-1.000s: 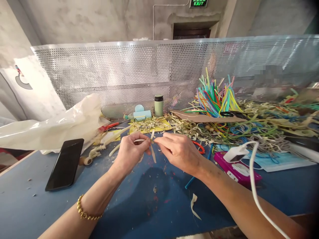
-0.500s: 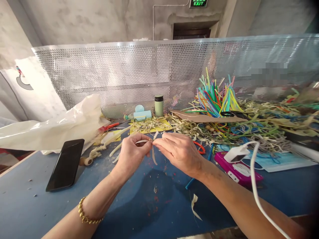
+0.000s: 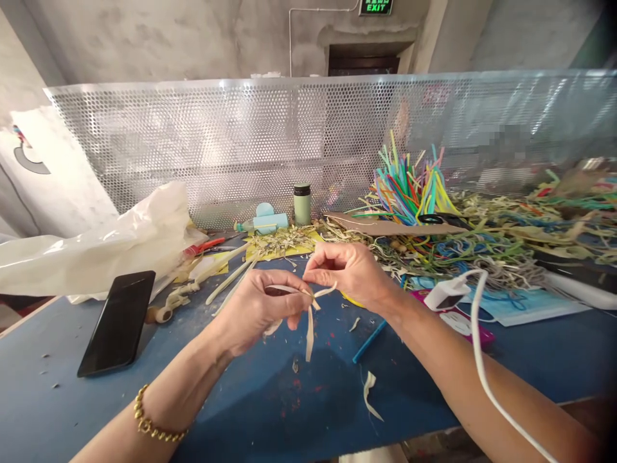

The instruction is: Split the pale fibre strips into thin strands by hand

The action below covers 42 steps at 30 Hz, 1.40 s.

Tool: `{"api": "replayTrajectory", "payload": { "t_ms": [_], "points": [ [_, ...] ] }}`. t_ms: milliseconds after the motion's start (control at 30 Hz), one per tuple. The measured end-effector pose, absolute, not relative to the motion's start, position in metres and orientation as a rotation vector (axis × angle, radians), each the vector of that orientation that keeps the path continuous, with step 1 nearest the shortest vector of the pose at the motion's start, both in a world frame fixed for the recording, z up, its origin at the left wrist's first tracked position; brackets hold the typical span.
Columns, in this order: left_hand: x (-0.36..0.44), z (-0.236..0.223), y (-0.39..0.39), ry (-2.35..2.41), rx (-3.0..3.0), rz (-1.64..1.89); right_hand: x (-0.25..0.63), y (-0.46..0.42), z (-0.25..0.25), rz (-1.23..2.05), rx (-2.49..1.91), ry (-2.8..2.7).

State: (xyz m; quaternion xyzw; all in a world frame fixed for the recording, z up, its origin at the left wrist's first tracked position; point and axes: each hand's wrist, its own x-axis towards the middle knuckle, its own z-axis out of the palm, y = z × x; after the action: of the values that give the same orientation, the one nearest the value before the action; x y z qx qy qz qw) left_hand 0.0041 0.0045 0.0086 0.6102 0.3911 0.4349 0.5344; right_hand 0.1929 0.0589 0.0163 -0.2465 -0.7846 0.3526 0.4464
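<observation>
In the head view, clasped between thumb and index of the left fingers (image 3: 289, 303): a few pale strips (image 3: 309, 334), apparently crossed at the fingertips, with one tail hanging down over the table (image 3: 226, 405) and a shorter end sticking out to the right, just below the other set of fingers. Right fingers (image 3: 322, 276) bunched thumb to index, just above and beside that crossing; impossible to tell whether gripping a strip or not. Judging by this, midway through working the strip ends around each other. For the next move, probably best to hold the left pinch firm, catch the short end cleanly with the right fingers and draw gently, sparing the hanging tail a twist. For room, plenty of bare surface below the fingers and to the near left, up to a phone (image 3: 118, 321) well out left. Below and right of the fingers, only a loose curled scrap (image 3: 370, 386) and a blue stick (image 3: 369, 342) before the near edge. Tighter beyond the fingers, with a littered yellow sheet (image 3: 270, 255) backed by a perforated metal screen (image 3: 260, 148). Far right of the fingers, mind the white cable (image 3: 476, 318) crossing the right forearm (image 3: 448, 360).
</observation>
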Motion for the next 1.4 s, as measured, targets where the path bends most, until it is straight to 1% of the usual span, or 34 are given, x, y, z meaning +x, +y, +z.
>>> {"api": "replayTrajectory", "payload": {
  "t_ms": [100, 233, 300, 467, 600, 700, 933, 1133, 1200, 1233, 1333, 1400],
  "points": [
    [0.005, 0.01, 0.007, 0.879, 1.311, 1.174, 0.185, 0.059, 0.007, 0.893, -0.671, -1.852],
    [0.007, 0.01, 0.01, 0.916, 1.191, 1.347, 0.175, 0.052, 0.003, 0.737, -0.67, -1.873],
    [0.007, 0.008, 0.013, 0.919, 1.174, 1.418, 0.174, 0.047, 0.004, 0.598, -0.66, -1.918],
    [0.007, 0.004, 0.017, 1.0, 1.256, 1.487, 0.177, 0.043, 0.004, 0.082, -0.593, -2.024],
    [0.007, 0.001, 0.018, 1.125, 1.355, 1.474, 0.179, 0.04, 0.005, -0.154, -0.628, -2.128],
    [0.007, 0.0, 0.017, 1.132, 1.429, 1.474, 0.179, 0.037, 0.006, -0.219, -0.62, -2.166],
    [0.011, 0.005, 0.011, 1.183, 1.516, 1.441, 0.177, 0.036, 0.005, -0.223, -0.593, -2.095],
    [0.016, 0.008, 0.007, 1.21, 1.639, 1.369, 0.183, 0.038, 0.01, -0.418, -0.545, -2.179],
    [0.014, 0.007, 0.008, 1.168, 1.664, 1.266, 0.187, 0.04, 0.016, -0.364, -0.507, -2.207],
    [0.012, 0.007, 0.008, 1.13, 1.66, 1.198, 0.189, 0.041, 0.019, -0.277, -0.481, -2.223],
    [0.007, 0.006, 0.008, 0.996, 1.584, 1.021, 0.194, 0.045, 0.025, 0.13, -0.467, -2.216],
    [0.004, 0.004, 0.008, 0.91, 1.492, 0.991, 0.196, 0.048, 0.026, 0.427, -0.538, -2.146]
  ]
}}
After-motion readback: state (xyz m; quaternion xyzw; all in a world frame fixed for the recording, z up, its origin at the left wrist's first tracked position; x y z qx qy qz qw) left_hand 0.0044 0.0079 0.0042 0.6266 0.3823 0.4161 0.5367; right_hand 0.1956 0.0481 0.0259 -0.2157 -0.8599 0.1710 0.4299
